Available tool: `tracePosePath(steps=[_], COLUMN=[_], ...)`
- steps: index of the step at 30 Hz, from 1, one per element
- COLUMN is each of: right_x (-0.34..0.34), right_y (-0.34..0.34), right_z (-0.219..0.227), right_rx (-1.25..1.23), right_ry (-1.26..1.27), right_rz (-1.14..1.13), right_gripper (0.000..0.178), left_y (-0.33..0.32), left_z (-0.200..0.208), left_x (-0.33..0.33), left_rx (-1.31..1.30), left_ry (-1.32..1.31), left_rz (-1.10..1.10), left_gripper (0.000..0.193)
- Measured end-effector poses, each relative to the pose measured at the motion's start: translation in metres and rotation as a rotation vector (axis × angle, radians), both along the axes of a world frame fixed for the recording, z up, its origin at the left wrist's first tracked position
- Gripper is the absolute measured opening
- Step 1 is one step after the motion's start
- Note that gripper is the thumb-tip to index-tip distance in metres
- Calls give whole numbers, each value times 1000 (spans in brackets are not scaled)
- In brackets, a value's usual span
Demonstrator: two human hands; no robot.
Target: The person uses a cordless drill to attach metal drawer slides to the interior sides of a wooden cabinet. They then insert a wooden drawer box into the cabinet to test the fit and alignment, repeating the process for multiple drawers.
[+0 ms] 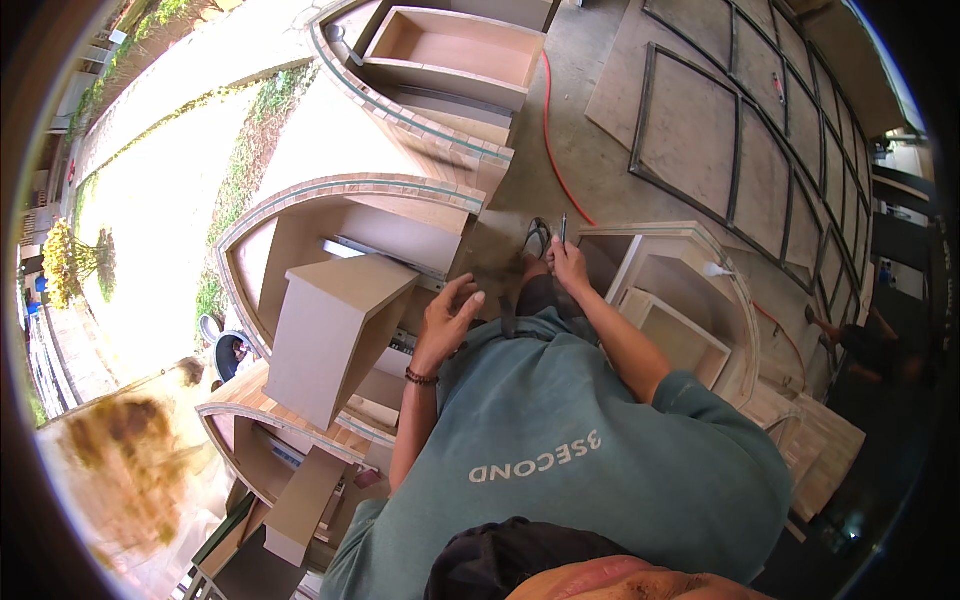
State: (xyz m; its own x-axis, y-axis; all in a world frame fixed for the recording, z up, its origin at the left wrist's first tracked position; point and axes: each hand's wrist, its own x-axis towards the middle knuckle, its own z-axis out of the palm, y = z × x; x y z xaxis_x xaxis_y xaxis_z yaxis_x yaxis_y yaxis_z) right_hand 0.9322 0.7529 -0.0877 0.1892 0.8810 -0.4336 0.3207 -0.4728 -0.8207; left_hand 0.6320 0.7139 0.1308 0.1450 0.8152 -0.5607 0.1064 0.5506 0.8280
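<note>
My left hand (450, 318) is raised with its fingers loosely bent and apart, and nothing shows in it. Beside it a grey-brown drawer (340, 285) juts out, tilted, from a curved-front cabinet (345, 185) with a wood-strip edge. A metal slide (345, 248) shows inside that cabinet. In my right hand (568, 268) is a slim, dark pen-like tool (563, 228), pointing away from me. What kind of tool it is I cannot tell. To the right of that hand stands another curved cabinet (690, 232) with an inner drawer box (675, 335).
More curved cabinets stand at the far side (410, 115) and near left (225, 415). An orange hose (547, 120) crosses the concrete floor. Dark metal frames (690, 130) lie on boards at the right. Another person's leg (825, 325) shows at the right edge.
</note>
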Motion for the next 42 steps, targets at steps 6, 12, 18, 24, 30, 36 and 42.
tracePosePath(steps=[6,12,18,24,30,36,42], right_x=[74,135,181,154,108,68,43], right_y=[85,183,289,412,529,609,630], right_z=[-14,57,54,106,113,131,116], right_rx=[148,-54,246,228,483,359,252], right_ry=[-270,-325,-276,-238,-208,-203,-190], right_rz=[33,19,-38,260,512,718,864], right_gripper=[41,36,39,39,37,39,44], left_y=[155,298,409,482,543,561,565], left_z=[-18,-52,-115,-151,-176,-134,-134], left_x=[100,160,147,79,4,-26,-52], left_rx=[142,174,136,99,2,-140,-246], left_ry=[-214,-123,143,543,797,940,1177], left_rz=[140,486,803,1121,1349,1299,1055], left_gripper=[53,57,64,73,72,58,36])
